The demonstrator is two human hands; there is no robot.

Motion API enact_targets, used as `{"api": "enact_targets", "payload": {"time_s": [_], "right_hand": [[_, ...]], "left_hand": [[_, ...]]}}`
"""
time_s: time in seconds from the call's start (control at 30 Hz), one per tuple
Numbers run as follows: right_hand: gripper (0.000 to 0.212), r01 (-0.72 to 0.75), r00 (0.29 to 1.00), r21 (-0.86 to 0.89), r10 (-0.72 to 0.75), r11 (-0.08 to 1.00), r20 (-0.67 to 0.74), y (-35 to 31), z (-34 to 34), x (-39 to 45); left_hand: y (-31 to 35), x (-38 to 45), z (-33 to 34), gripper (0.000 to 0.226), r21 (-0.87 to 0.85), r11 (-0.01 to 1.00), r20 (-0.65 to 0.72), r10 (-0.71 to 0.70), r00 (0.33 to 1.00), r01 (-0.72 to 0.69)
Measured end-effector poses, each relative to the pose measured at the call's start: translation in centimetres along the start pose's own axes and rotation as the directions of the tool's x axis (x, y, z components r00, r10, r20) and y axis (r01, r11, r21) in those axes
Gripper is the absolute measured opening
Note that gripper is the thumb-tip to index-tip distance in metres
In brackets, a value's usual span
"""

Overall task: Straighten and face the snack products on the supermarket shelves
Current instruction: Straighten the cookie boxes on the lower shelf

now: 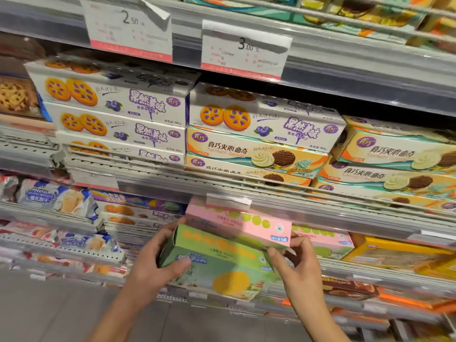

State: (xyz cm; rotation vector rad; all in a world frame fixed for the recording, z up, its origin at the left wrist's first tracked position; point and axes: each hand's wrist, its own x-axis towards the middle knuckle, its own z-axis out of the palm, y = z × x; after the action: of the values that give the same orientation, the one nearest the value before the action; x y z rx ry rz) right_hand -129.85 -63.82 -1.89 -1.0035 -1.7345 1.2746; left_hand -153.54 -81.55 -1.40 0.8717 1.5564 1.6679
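Currently, the white blueberry biscuit boxes (116, 114) at the left of the middle shelf are noted as squarely stacked and faced. Below them, a green box (222, 262) is gripped at its left end by the left hand (153, 265), fingers curled round it, while the pink box (237, 222) on top is pinched at its right corner by the right hand (296, 265). Both boxes are tilted and upside down at the lower shelf's edge; re-seating is judged outstanding, and the sandwich cookie boxes (394, 159) at the right appear skewed.

Left hand (150, 264) grips a green cardboard snack box (222, 265); right hand (299, 264) pinches the pink cardboard box (237, 224) lying on it.
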Motion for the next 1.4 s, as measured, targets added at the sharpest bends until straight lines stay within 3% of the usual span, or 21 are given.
{"api": "enact_targets", "payload": {"time_s": [0.07,0.2,0.33,0.43,0.53,0.67,0.8,0.93,1.13,1.2,1.33,1.4], "right_hand": [[0.04,-0.009,1.0,-0.033,0.009,0.999,0.007,0.5,-0.8,-0.2],[0.055,-0.034,0.999,-0.07,0.034,0.997,0.007,1.4,-2.7,-0.4],[0.062,-0.101,0.995,-0.094,0.102,0.99,0.007,2.3,-5.2,-0.6],[0.064,-0.111,0.993,-0.031,0.112,0.993,0.026,1.9,-7.1,-1.1],[0.053,-0.113,0.992,-0.022,0.114,0.993,0.054,1.5,-8.6,-1.7],[0.048,-0.148,0.987,-0.021,0.149,0.989,0.06,2.4,-10.4,-2.9],[0.046,-0.15,0.986,-0.106,0.156,0.983,0.051,3.2,-12.7,-4.3],[0.059,-0.178,0.975,-0.257,0.206,0.95,0.084,3.3,-15.4,-5.2],[0.058,0.124,0.951,-0.607,0.082,0.785,0.299,2.6,-16.3,-5.5],[0.058,0.135,0.948,-0.612,0.077,0.779,0.307,2.6,-16.5,-5.7],[0.058,0.083,0.951,-0.51,0.084,0.856,0.297,1.4,-17.0,-5.9],[0.056,0.062,0.948,-0.494,0.104,0.868,0.301,0.9,-17.4,-6.0]], "left_hand": [[0.2,-0.3,0.2,0.076,-0.003,1.0,-0.001,-0.009,1.0,0.009],[1.2,-1.0,1.5,0.042,-0.044,0.998,0.001,-0.054,0.999,0.054],[1.2,-0.9,1.9,0.071,-0.02,0.999,0.067,-0.049,0.997,0.05],[0.8,-0.3,2.1,0.076,-0.035,0.997,0.12,-0.058,0.991,0.063],[0.5,0.1,2.6,0.082,-0.039,0.995,0.137,-0.082,0.987,0.088],[0.0,0.5,3.4,0.108,-0.013,0.992,0.11,-0.12,0.987,0.122],[-0.2,0.9,4.5,0.11,-0.044,0.991,0.083,-0.122,0.989,0.125],[-1.6,1.7,6.1,0.114,-0.118,0.988,-0.007,-0.105,0.994,0.103],[-4.8,2.2,9.4,0.11,-0.217,0.96,-0.004,-0.18,0.984,0.175],[-6.0,2.3,10.0,0.101,-0.206,0.958,0.019,-0.197,0.98,0.197],[-5.2,2.5,11.9,0.11,-0.212,0.957,0.042,-0.196,0.98,0.2],[-5.1,2.6,12.1,0.105,-0.234,0.95,0.061,-0.197,0.978,0.206]]}}
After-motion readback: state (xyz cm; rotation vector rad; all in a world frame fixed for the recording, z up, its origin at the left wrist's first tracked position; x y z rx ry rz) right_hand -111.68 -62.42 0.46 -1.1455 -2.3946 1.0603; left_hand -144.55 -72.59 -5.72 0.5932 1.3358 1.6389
